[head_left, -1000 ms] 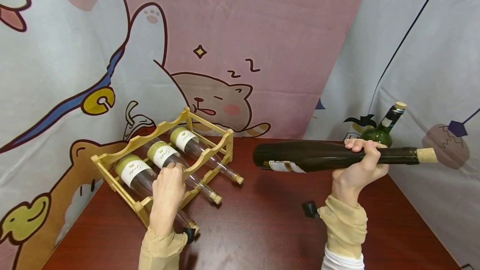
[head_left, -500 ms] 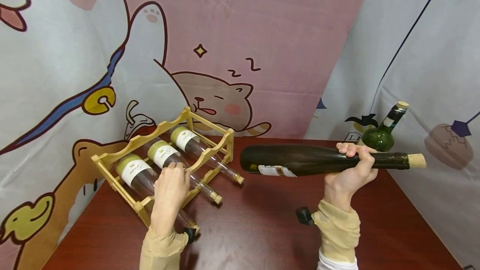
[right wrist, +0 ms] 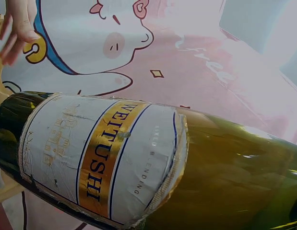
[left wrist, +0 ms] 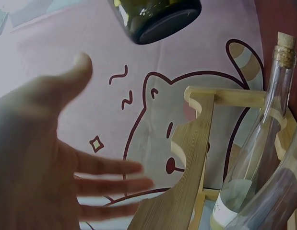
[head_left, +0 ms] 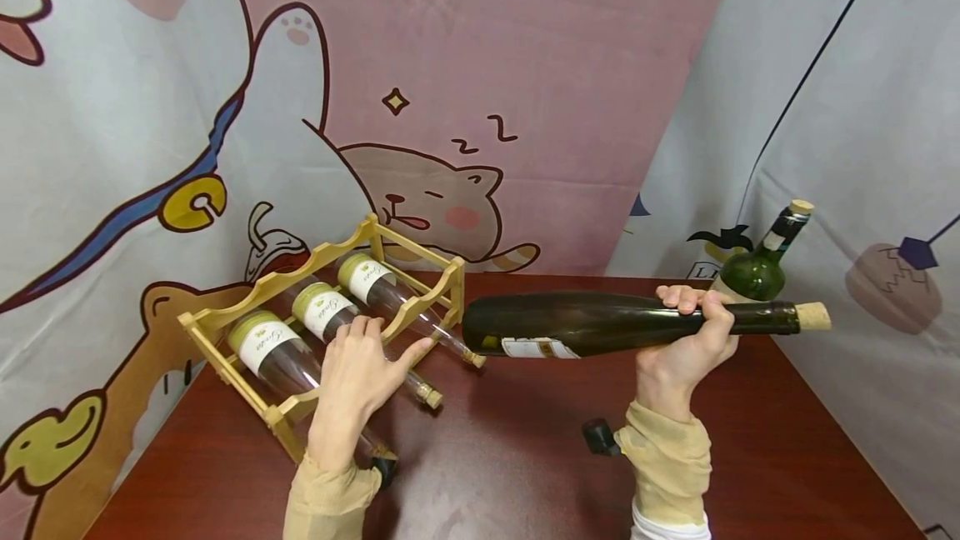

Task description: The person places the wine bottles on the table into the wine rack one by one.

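My right hand (head_left: 686, 348) grips a dark green corked wine bottle (head_left: 600, 323) near its shoulder and holds it level above the table, base pointing left toward the rack. Its white and gold label (right wrist: 105, 153) fills the right wrist view. A wooden bottle rack (head_left: 330, 332) at the left holds three clear bottles (head_left: 322, 311) lying with necks toward me. My left hand (head_left: 363, 373) hovers over the rack's front, fingers spread and straight, holding nothing. In the left wrist view the open hand (left wrist: 47, 158) is seen with the dark bottle's base (left wrist: 162, 19) above it.
Another green corked bottle (head_left: 761, 261) stands upright at the back right of the dark red table (head_left: 525, 457). Cartoon-printed cloth (head_left: 465, 107) hangs close behind and to the right. A small black object (head_left: 597, 437) shows by my right wrist.
My right hand has carried the dark bottle leftward, its base nearing the rack. My left hand has lifted from the clear bottle and spread its fingers.
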Motion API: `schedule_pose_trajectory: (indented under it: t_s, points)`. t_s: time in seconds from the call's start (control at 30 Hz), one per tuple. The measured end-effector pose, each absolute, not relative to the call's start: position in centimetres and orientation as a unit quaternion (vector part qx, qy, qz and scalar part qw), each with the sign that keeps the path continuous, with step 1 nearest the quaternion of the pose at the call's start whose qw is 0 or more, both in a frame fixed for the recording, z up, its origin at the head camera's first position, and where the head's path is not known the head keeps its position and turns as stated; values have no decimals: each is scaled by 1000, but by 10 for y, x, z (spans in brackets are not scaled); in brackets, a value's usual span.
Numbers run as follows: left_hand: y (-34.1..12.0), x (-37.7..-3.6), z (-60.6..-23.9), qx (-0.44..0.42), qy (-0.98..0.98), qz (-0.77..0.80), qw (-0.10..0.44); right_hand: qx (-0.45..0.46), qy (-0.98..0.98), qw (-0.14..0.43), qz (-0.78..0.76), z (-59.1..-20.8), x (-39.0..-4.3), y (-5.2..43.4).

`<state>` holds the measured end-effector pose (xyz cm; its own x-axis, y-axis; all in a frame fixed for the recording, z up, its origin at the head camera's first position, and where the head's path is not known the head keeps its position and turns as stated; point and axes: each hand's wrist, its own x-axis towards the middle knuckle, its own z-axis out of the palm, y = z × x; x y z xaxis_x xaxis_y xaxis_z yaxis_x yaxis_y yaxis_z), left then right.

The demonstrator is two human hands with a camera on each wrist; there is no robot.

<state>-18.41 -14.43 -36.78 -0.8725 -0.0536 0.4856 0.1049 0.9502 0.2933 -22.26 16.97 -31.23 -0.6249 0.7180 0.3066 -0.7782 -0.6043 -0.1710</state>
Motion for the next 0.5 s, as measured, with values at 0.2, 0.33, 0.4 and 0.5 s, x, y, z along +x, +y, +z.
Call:
schedule_pose_trajectory:
  t_s: [0.2, 0.33, 0.4, 0.5]
  points:
    - [-132, -189, -368, -83, -938, -197, 271, 106, -139, 407, 897, -313, -219, 167]
    - [-120, -191, -368, -145, -921, -194, 306, 118, -151, 398, 897, -314, -218, 165]
    - [-114, -192, -369, -180, -908, -191, 326, 127, -150, 389, 900, -313, -217, 164]
    - [-105, -193, -370, -220, -892, -183, 350, 145, -119, 359, 914, -313, -216, 161]
